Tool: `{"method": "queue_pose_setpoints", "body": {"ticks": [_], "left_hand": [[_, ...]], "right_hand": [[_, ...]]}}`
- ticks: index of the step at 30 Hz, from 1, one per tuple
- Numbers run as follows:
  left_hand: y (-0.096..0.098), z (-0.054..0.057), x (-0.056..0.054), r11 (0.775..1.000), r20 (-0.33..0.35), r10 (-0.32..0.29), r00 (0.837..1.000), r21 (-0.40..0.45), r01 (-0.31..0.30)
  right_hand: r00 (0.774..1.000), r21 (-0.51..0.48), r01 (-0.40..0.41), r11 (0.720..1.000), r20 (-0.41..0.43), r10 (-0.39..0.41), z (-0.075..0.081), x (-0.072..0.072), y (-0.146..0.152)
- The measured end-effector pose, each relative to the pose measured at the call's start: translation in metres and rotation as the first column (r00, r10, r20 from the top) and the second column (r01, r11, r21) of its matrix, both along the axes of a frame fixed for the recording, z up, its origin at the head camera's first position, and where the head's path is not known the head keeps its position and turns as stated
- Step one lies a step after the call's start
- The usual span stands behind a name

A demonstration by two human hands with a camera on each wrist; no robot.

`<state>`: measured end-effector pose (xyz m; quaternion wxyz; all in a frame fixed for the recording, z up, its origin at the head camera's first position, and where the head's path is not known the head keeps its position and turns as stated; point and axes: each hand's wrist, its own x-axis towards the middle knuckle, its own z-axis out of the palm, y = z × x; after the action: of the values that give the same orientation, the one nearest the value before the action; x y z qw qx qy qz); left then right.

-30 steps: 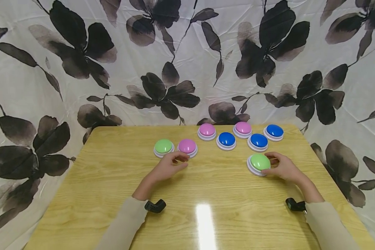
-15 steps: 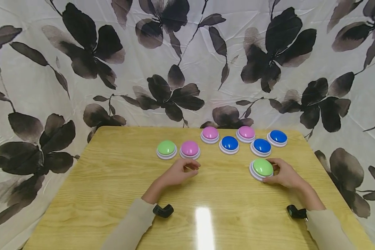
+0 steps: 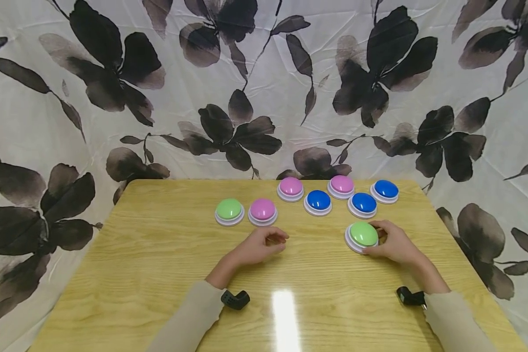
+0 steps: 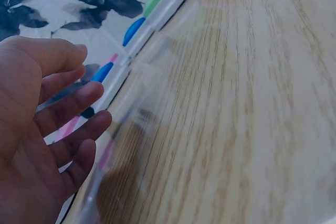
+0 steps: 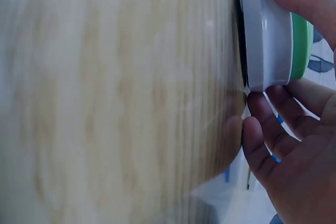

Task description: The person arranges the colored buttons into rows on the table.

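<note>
My right hand point(image 3: 393, 242) holds a push button with a green dome point(image 3: 363, 233) on a white round base. In the right wrist view the thumb and fingers grip the button's white base point(image 5: 270, 40) from opposite sides, low at the wood surface. My left hand point(image 3: 259, 244) hovers over the table with loosely bent fingers and nothing in them. Nearest to it is a pink push button point(image 3: 262, 209), just beyond the knuckles, with another green push button point(image 3: 229, 209) to its left. The left wrist view shows the relaxed left fingers point(image 4: 79, 124) spread apart.
Behind the held button stand two blue buttons point(image 3: 363, 202) point(image 3: 385, 188). A third blue button point(image 3: 319, 200) and two pink ones point(image 3: 290, 186) point(image 3: 341, 184) are near the table's back edge. A floral cloth point(image 3: 158, 98) hangs behind the wooden table point(image 3: 167, 264).
My left hand has drawn back from the pink button, toward me and to the right. My right hand keeps its grip on the green button, almost in place.
</note>
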<state>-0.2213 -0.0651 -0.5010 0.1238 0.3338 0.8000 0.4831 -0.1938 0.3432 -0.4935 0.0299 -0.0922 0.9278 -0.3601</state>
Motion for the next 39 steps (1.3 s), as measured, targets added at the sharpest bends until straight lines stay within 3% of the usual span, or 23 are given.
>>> {"method": "queue_pose_setpoints", "body": {"ticks": [2, 8, 9, 19, 30, 39], "left_hand": [[0.002, 0.005, 0.002, 1.0, 0.013, -0.001, 1.0, 0.005, 0.001], [0.009, 0.005, 0.003, 1.0, 0.061, 0.001, 0.998, -0.005, 0.0], [0.009, 0.0, 0.001, 1.0, 0.053, 0.003, 0.999, -0.011, -0.002], [0.019, -0.005, 0.007, 1.0, 0.038, -0.009, 0.999, 0.024, 0.008], [0.022, -0.008, 0.014, 1.0, 0.023, 0.008, 1.0, 0.017, -0.009], [0.022, -0.002, 0.016, 1.0, -0.026, 0.028, 0.999, 0.012, -0.028]], "right_hand": [[1.0, 0.001, 0.0, 1.0, 0.003, 0.0, 0.001, 0.0, -0.004], [0.998, -0.016, -0.057, 0.998, -0.037, 0.057, 0.004, 0.001, -0.02], [0.996, -0.021, -0.078, 0.997, -0.049, 0.077, 0.005, 0.001, -0.024], [0.994, -0.009, -0.111, 0.994, -0.019, 0.111, 0.014, 0.005, -0.055], [0.979, -0.004, -0.192, 0.981, -0.077, 0.191, 0.017, 0.013, -0.085], [0.966, -0.008, -0.25, 0.968, -0.075, 0.249, 0.026, 0.014, -0.109]]}}
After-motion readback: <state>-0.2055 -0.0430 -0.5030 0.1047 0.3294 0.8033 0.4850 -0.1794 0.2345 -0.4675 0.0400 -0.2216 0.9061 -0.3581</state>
